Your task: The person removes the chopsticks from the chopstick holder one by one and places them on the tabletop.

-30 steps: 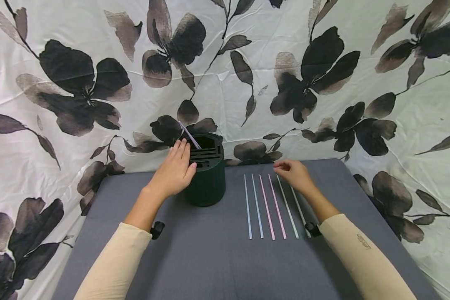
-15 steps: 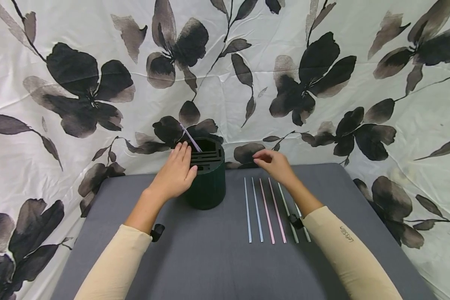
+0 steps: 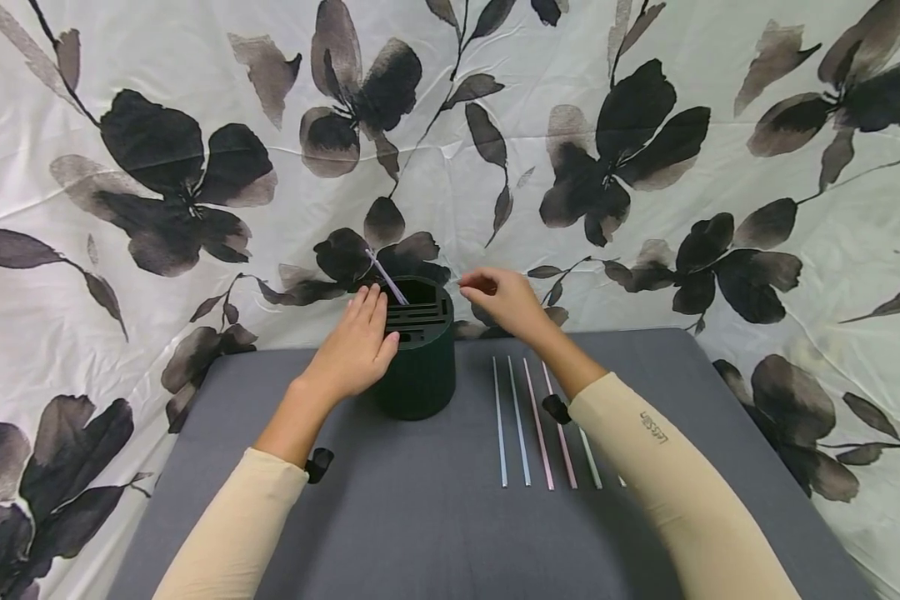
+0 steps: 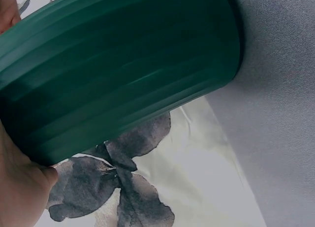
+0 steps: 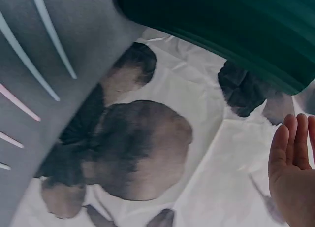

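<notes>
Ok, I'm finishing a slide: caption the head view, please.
Left hand on a green holder, right hand near its rim, pastel sticks in a row on the grey table.

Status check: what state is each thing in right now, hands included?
Green holder: upright on the table.
Left hand: fingers straight, resting on the holder's rim.
Right hand: raised beside the holder, fingers loosely bent, nothing visible in it.
Purple stick: slanted in the holder, top sticking out; possibly more than one.
Blue sticks: two, flat on the table, apart.
Pink sticks: two, flat, apart, one partly covered.
Pale green sticks: flat, partly hidden.
</notes>
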`<state>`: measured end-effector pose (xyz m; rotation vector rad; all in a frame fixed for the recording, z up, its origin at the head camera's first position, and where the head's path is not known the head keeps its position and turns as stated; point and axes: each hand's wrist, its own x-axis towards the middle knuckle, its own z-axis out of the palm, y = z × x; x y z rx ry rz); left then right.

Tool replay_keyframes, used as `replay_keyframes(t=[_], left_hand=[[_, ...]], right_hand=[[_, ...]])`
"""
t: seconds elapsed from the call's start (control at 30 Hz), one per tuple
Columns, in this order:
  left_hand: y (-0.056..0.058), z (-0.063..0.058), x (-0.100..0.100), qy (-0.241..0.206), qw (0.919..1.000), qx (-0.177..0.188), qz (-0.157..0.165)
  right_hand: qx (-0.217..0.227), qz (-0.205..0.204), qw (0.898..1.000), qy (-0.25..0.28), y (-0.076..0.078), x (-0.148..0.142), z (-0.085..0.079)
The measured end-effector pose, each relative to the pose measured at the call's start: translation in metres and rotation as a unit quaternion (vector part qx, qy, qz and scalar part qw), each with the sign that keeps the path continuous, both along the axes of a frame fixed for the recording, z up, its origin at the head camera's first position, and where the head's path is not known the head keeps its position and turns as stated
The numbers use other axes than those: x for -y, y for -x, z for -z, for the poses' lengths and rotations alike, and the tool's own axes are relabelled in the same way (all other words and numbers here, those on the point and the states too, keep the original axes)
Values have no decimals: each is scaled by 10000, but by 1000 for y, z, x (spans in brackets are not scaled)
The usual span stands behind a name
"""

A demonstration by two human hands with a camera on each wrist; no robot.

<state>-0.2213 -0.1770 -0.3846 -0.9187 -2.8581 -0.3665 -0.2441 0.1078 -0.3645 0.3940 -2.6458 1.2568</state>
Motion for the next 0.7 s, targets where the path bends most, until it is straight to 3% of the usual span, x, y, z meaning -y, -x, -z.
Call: replay_keyframes(t=[0.3, 0.53, 0.7], left_hand=[[4, 1, -2, -28, 10000, 18, -85], [8, 1, -3, 5, 9999, -30, -101], [11, 1, -4, 17, 9999, -73, -107]], right_hand=[[55, -653, 9977, -191, 25, 28, -24], [55, -1031, 9933, -527, 42, 52, -31], [296, -1249, 9900, -582, 50, 67, -34]])
